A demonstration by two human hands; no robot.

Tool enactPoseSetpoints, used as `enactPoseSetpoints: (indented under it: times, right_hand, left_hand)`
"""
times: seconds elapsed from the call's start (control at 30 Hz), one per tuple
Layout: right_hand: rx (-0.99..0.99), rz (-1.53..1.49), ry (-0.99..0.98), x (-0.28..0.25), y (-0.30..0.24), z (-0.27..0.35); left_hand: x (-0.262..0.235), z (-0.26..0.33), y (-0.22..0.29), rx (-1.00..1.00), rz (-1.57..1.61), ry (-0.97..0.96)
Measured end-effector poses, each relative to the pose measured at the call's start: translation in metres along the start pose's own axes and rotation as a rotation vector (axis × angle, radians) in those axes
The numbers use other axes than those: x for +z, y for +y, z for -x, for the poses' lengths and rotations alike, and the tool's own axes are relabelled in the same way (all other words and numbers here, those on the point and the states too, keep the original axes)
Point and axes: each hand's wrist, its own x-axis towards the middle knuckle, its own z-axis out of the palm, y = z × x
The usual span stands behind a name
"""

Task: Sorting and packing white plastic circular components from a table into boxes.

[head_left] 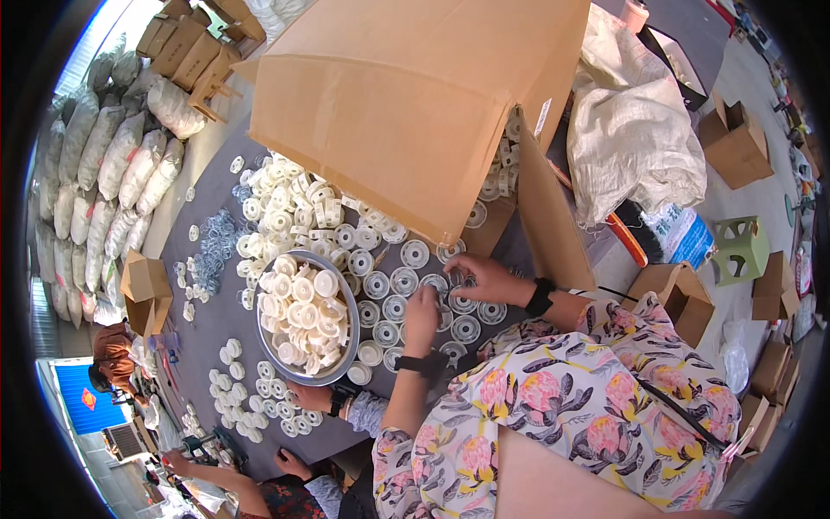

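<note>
My left hand [423, 313], with a black wristband, is closed just above the grey-white round plastic discs [403, 281] laid out in rows. What its fingers pinch is hidden. Close by on the right, my right hand [486, 281] bends its fingers over the same discs. Something small and greyish seems to be between its fingertips, too small to name. Left of my hands stands a metal bowl [353, 344] heaped with cream-white plastic spools [303, 303]. Behind it spreads a pile of white plastic parts [290, 203], with a heap of bluish clear rings [216, 246] beside it.
A large cardboard box [380, 104] lies tipped over the table [337, 443], its flap [553, 216] near my right hand. A co-worker's hand [309, 396] touches the bowl's near side. A white woven sack [635, 130] lies at right, near a green stool [741, 246]. Stuffed sacks [121, 156] stack far left.
</note>
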Motion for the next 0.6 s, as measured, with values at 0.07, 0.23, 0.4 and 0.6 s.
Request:
enactPoseSetpoints:
  times: [0.07, 0.23, 0.4, 0.6]
  right_hand:
    - [-0.111, 0.183, 0.002, 0.003, -0.015, -0.005]
    - [-0.418, 0.432, -0.167, 0.02, -0.021, 0.001]
    - [-0.414, 0.513, 0.021, 0.016, 0.0, 0.008]
    - [-0.2, 0.728, 0.271, -0.023, 0.085, 0.014]
  left_hand:
    - [0.002, -0.005, -0.014, 0.114, -0.268, 0.007]
    - [-0.006, -0.021, -0.002, -0.374, 0.526, 0.021]
    - [-0.011, -0.02, 0.022, -0.541, 0.622, -0.121]
    - [-0.044, -0.016, 0.031, -0.353, 0.819, -0.82]
